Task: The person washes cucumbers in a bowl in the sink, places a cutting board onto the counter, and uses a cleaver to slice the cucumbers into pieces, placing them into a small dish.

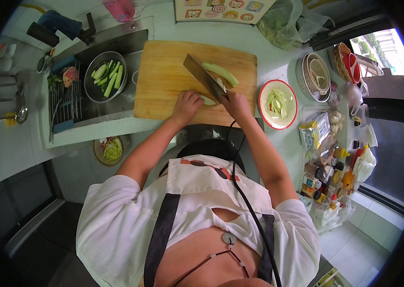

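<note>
A wooden cutting board (163, 71) lies on the counter in front of me. My right hand (236, 105) is wrapped round the handle of a cleaver (202, 76), whose broad blade slants up and left over the board. Beneath curled fingers, my left hand (187, 106) presses a pale green vegetable piece (207, 100) to the board near its front edge; part of the piece is hidden by the fingers. Beyond the blade rests a longer, peeled-looking pale green vegetable piece (221, 72), like a cucumber or gourd. The blade partly covers what lies behind it.
Right of the board stands a red-rimmed bowl (278, 104) of pale cut strips. A metal bowl (105, 76) of green vegetable sticks sits in the sink (135, 57) at left, beside a wire rack (68, 98). Bottles and packets (323, 167) crowd the right counter. A cable (247, 205) hangs before me.
</note>
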The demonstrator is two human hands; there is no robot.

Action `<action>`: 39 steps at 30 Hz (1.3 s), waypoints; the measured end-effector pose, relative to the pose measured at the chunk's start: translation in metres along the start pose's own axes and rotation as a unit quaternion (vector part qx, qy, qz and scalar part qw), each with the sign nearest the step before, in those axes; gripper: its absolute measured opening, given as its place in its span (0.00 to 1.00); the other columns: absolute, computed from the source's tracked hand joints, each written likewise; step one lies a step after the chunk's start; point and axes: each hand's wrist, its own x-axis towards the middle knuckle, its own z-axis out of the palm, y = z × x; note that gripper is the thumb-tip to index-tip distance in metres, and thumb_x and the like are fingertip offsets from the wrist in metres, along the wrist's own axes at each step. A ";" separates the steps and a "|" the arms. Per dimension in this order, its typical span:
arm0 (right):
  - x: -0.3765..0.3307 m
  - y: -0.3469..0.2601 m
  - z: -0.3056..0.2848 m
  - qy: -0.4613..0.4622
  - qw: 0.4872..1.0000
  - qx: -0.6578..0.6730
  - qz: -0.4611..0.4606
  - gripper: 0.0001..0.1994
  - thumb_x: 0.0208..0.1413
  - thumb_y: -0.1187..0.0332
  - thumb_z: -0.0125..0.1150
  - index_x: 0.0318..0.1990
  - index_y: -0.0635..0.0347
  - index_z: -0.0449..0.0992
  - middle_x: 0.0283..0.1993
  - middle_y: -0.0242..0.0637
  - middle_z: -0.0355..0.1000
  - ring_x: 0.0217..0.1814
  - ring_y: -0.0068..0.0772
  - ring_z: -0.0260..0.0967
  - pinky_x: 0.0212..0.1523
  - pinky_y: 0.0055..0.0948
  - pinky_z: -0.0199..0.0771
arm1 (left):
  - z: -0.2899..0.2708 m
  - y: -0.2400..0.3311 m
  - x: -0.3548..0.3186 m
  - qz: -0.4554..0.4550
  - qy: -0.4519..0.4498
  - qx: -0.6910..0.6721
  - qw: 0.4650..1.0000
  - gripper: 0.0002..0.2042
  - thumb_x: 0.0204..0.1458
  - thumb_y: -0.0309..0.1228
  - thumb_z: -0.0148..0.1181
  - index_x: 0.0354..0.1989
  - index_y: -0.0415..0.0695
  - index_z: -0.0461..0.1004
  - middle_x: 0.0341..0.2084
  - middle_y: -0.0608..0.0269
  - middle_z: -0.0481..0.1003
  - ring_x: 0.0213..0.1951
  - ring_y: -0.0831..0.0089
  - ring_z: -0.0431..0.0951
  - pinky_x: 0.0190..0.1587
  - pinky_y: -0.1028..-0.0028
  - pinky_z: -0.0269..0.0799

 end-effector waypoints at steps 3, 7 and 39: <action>-0.011 -0.010 -0.015 -0.020 1.000 -0.001 -0.015 0.15 0.50 0.56 0.54 0.29 0.60 0.73 0.23 0.50 0.70 0.29 0.53 0.69 0.30 0.46 0.68 | 0.002 0.000 0.004 -0.017 0.005 -0.002 1.000 0.09 0.38 0.26 0.56 0.30 0.47 0.74 0.32 0.66 0.70 0.40 0.66 0.68 0.41 0.66 0.63; -0.020 -0.014 -0.025 -0.033 0.999 -0.034 -0.012 0.15 0.50 0.55 0.53 0.30 0.59 0.73 0.23 0.49 0.70 0.30 0.52 0.69 0.30 0.46 0.68 | 0.004 0.000 0.007 -0.007 -0.004 -0.002 1.000 0.09 0.37 0.26 0.55 0.31 0.46 0.74 0.35 0.66 0.70 0.40 0.65 0.68 0.40 0.66 0.63; -0.012 -0.014 -0.021 -0.088 0.995 -0.041 -0.037 0.17 0.50 0.52 0.52 0.29 0.59 0.74 0.24 0.52 0.70 0.28 0.53 0.70 0.31 0.47 0.69 | -0.013 0.003 -0.011 -0.005 -0.014 -0.089 0.996 0.11 0.35 0.19 0.53 0.31 0.39 0.71 0.32 0.57 0.69 0.36 0.59 0.68 0.40 0.66 0.66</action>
